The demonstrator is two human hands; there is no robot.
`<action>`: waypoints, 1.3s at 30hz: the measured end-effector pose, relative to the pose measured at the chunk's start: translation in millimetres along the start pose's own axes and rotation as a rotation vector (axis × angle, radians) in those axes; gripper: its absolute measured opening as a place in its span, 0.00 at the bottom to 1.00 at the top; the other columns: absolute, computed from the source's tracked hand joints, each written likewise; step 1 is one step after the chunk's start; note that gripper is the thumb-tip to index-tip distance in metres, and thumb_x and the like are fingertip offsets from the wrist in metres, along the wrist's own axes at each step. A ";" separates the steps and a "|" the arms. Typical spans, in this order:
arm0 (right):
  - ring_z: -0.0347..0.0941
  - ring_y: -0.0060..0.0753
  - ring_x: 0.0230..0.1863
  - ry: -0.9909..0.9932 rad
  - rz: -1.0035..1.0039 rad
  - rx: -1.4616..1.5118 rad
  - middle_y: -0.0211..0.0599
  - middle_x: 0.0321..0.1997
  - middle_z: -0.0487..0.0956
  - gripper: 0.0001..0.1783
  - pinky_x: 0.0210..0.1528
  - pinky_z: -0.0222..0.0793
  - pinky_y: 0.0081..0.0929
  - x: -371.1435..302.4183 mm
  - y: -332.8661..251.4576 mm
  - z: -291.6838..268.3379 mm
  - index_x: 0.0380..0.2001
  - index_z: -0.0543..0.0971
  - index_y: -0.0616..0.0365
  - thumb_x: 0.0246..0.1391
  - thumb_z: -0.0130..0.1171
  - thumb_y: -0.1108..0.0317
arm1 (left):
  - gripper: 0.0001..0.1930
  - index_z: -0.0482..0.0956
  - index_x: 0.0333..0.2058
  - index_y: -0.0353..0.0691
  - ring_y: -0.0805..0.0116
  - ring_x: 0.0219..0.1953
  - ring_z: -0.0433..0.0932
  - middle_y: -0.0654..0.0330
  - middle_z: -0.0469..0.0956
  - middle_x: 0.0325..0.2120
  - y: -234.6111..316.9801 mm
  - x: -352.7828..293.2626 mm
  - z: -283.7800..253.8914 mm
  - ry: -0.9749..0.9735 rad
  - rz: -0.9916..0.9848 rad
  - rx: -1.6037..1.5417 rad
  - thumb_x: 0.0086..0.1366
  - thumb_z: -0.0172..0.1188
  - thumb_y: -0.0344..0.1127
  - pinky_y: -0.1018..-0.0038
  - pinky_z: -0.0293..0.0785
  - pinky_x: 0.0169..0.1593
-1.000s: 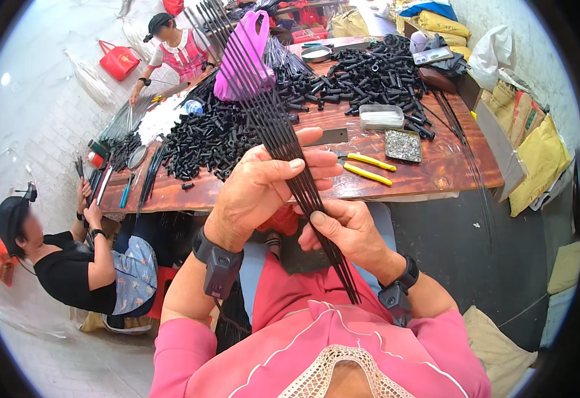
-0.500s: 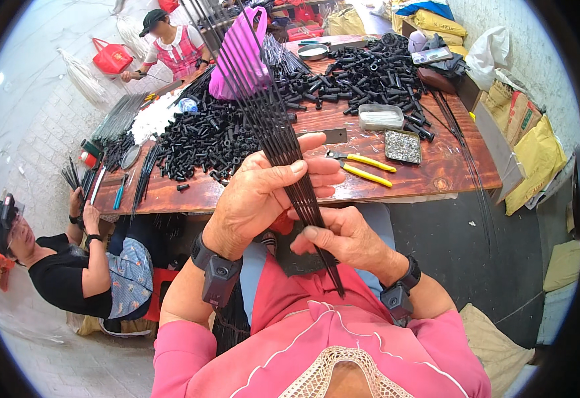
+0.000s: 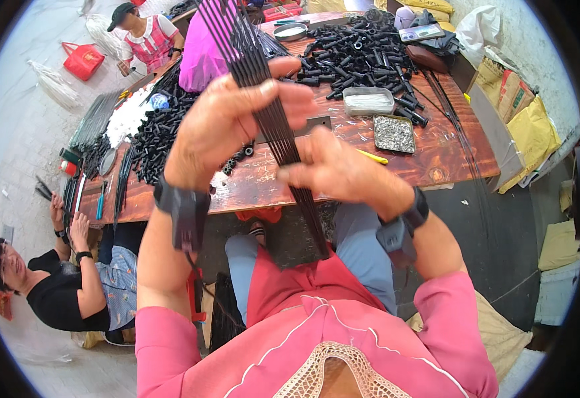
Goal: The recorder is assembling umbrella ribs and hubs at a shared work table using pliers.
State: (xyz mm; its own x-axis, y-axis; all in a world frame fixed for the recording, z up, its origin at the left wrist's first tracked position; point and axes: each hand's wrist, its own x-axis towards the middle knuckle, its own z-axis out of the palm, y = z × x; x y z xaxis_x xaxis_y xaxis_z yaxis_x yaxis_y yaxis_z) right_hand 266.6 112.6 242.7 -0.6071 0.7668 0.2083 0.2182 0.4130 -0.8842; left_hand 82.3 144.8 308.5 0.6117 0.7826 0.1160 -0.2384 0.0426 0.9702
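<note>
My left grip (image 3: 220, 123) pinches black sticks (image 3: 277, 136); my right grip (image 3: 336, 166) holds them lower down, probably so the bunch won't spread. The table (image 3: 436, 162) is past both.

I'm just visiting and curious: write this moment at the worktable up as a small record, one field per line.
Left hand: holds a bundle of thin black rods, thumb across the front
Right hand: blurred, at the bundle's lower part; its grip is unclear
Work surface: reddish wooden table
Loose parts: piled black tubular pieces
Container: clear plastic box
Bag: purple plastic bag
Other people: co-worker in black top; co-worker in pink pinafore
</note>
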 end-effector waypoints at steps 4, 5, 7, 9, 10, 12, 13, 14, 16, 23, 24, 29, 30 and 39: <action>0.75 0.32 0.22 0.029 0.157 0.205 0.42 0.19 0.78 0.11 0.25 0.70 0.33 40.3 16.5 -12.1 0.24 0.80 0.63 0.43 0.62 0.64 | 0.27 0.59 0.62 0.29 0.50 0.52 0.77 0.45 0.78 0.47 4.5 34.0 -36.7 -0.052 0.021 0.098 0.69 0.52 0.36 0.56 0.72 0.58; 0.75 0.32 0.22 0.027 0.161 0.208 0.42 0.19 0.78 0.11 0.25 0.70 0.33 41.1 23.5 -8.4 0.24 0.80 0.63 0.43 0.62 0.64 | 0.27 0.59 0.62 0.29 0.50 0.52 0.77 0.45 0.78 0.47 -4.1 31.8 -42.8 -0.051 0.018 0.096 0.69 0.52 0.36 0.56 0.72 0.58; 0.75 0.34 0.22 -0.020 0.108 0.001 0.42 0.19 0.78 0.11 0.27 0.72 0.33 38.1 50.0 2.9 0.24 0.81 0.63 0.40 0.62 0.64 | 0.24 0.66 0.58 0.29 0.55 0.48 0.79 0.46 0.79 0.44 -29.1 24.5 -49.5 0.009 -0.051 0.078 0.67 0.56 0.36 0.60 0.74 0.56; 0.74 0.21 0.31 -0.021 0.083 0.103 0.30 0.26 0.79 0.08 0.37 0.71 0.27 14.0 97.1 42.9 0.27 0.80 0.62 0.43 0.63 0.69 | 0.26 0.67 0.57 0.29 0.58 0.47 0.80 0.48 0.81 0.43 -61.5 3.1 -39.1 -0.005 -0.128 0.009 0.64 0.60 0.37 0.61 0.74 0.55; 0.73 0.21 0.34 -0.077 0.136 0.024 0.28 0.26 0.78 0.06 0.41 0.70 0.28 -2.9 73.8 48.9 0.28 0.79 0.62 0.44 0.61 0.73 | 0.25 0.69 0.56 0.29 0.59 0.46 0.80 0.49 0.81 0.42 -77.4 -16.1 -39.3 0.010 -0.157 0.025 0.64 0.60 0.36 0.63 0.74 0.54; 0.77 0.52 0.36 0.103 0.069 0.224 0.50 0.27 0.79 0.11 0.39 0.73 0.40 -33.2 103.7 93.9 0.34 0.80 0.61 0.44 0.60 0.70 | 0.22 0.71 0.54 0.30 0.61 0.45 0.80 0.49 0.81 0.42 -106.2 -43.7 -29.2 0.003 -0.234 -0.033 0.63 0.60 0.33 0.65 0.74 0.53; 0.78 0.54 0.36 0.140 -0.033 0.197 0.51 0.28 0.79 0.10 0.39 0.72 0.41 -42.6 105.3 104.7 0.34 0.80 0.60 0.45 0.60 0.73 | 0.21 0.72 0.53 0.30 0.63 0.44 0.81 0.50 0.81 0.42 -114.1 -55.9 -25.9 0.029 -0.326 -0.002 0.63 0.60 0.32 0.67 0.74 0.52; 0.77 0.55 0.35 0.111 0.049 0.169 0.53 0.28 0.79 0.10 0.39 0.72 0.42 -51.7 108.1 114.1 0.34 0.80 0.61 0.46 0.60 0.73 | 0.20 0.73 0.52 0.30 0.59 0.46 0.80 0.48 0.81 0.42 -125.8 -65.8 -22.9 0.037 -0.319 -0.061 0.62 0.60 0.31 0.65 0.74 0.53; 0.77 0.57 0.35 0.086 0.133 0.139 0.54 0.28 0.79 0.09 0.38 0.72 0.43 -59.7 116.1 122.9 0.34 0.81 0.61 0.47 0.60 0.72 | 0.19 0.74 0.51 0.29 0.56 0.47 0.80 0.46 0.81 0.41 -144.1 -78.8 -18.5 0.039 -0.310 -0.121 0.62 0.60 0.30 0.62 0.74 0.54; 0.77 0.55 0.30 0.105 0.164 -0.070 0.51 0.24 0.78 0.09 0.35 0.71 0.42 -56.6 161.0 129.4 0.35 0.80 0.63 0.49 0.60 0.70 | 0.21 0.72 0.53 0.27 0.59 0.50 0.78 0.47 0.80 0.43 -156.5 -125.0 -29.4 0.377 -0.179 -0.012 0.62 0.59 0.27 0.65 0.74 0.55; 0.77 0.51 0.29 0.079 0.163 -0.140 0.47 0.24 0.78 0.09 0.34 0.72 0.39 -54.3 166.4 128.1 0.36 0.80 0.62 0.49 0.60 0.72 | 0.22 0.71 0.54 0.27 0.55 0.51 0.78 0.45 0.79 0.45 -150.1 -133.4 -33.7 0.451 -0.174 -0.053 0.62 0.60 0.29 0.64 0.73 0.56; 0.76 0.55 0.38 0.233 -0.077 -0.083 0.44 0.35 0.80 0.15 0.42 0.70 0.41 -46.2 201.6 134.7 0.42 0.78 0.61 0.48 0.61 0.73 | 0.30 0.65 0.59 0.29 0.49 0.54 0.75 0.42 0.76 0.49 -122.0 -124.9 -38.4 0.466 -0.028 0.049 0.61 0.63 0.33 0.58 0.71 0.59; 0.75 0.57 0.43 0.199 -0.024 -0.097 0.49 0.38 0.80 0.15 0.45 0.69 0.43 -46.3 218.0 140.1 0.43 0.79 0.60 0.50 0.60 0.69 | 0.34 0.60 0.62 0.30 0.49 0.56 0.73 0.41 0.74 0.52 -117.2 -115.1 -33.7 0.434 0.004 0.073 0.60 0.63 0.34 0.57 0.69 0.60; 0.77 0.55 0.36 -0.067 0.355 0.013 0.53 0.30 0.80 0.15 0.39 0.70 0.40 -59.8 215.2 142.8 0.40 0.84 0.50 0.50 0.61 0.58 | 0.34 0.56 0.64 0.30 0.53 0.58 0.72 0.43 0.73 0.52 -74.8 -49.3 -13.9 0.147 0.123 0.072 0.62 0.58 0.32 0.58 0.66 0.62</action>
State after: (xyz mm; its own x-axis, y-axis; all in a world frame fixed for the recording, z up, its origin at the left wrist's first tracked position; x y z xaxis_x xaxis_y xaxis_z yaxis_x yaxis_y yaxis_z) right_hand 240.7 85.5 -19.7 -0.5443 0.8271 -0.1400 0.4150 0.1204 -0.9018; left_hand 59.5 111.6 227.3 0.4629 0.8617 0.2077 -0.2466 -0.0999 0.9640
